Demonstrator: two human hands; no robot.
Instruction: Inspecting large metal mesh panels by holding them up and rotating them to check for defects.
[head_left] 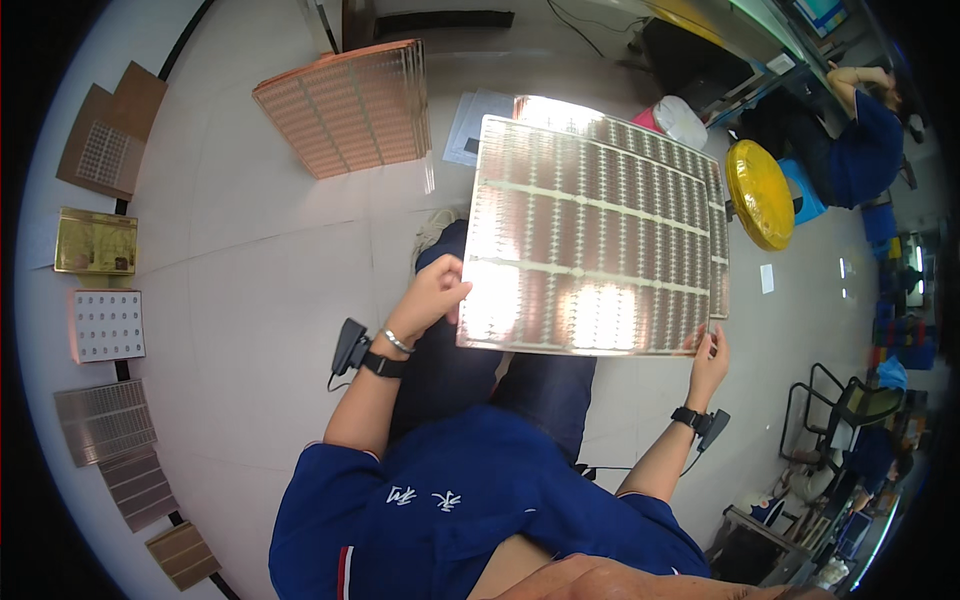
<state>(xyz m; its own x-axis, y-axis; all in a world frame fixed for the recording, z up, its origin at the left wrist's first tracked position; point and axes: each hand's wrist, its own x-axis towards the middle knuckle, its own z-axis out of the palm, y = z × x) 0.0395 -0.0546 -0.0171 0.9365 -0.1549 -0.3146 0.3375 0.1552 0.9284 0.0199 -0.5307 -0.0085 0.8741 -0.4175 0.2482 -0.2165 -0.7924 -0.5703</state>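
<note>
A large, thin, shiny metal sheet is held up before me, tilted, with rows of fine repeated patterns and paler strips between them. Glare whitens parts of its surface. My left hand grips its left edge, the fingers curled and partly behind it. At the lower right corner, my right hand pinches the rim between thumb and fingers. Another patterned sheet shows behind along the right and top edges; whether the two touch, I cannot tell. Each wrist wears a black strapped device.
Copper-coloured patterned sheets stand upright on the floor at the far left. A round yellow stool and a pink-and-white stool are beyond the held sheet. Sample panels line the left wall. Another person sits at the far right, near a chair.
</note>
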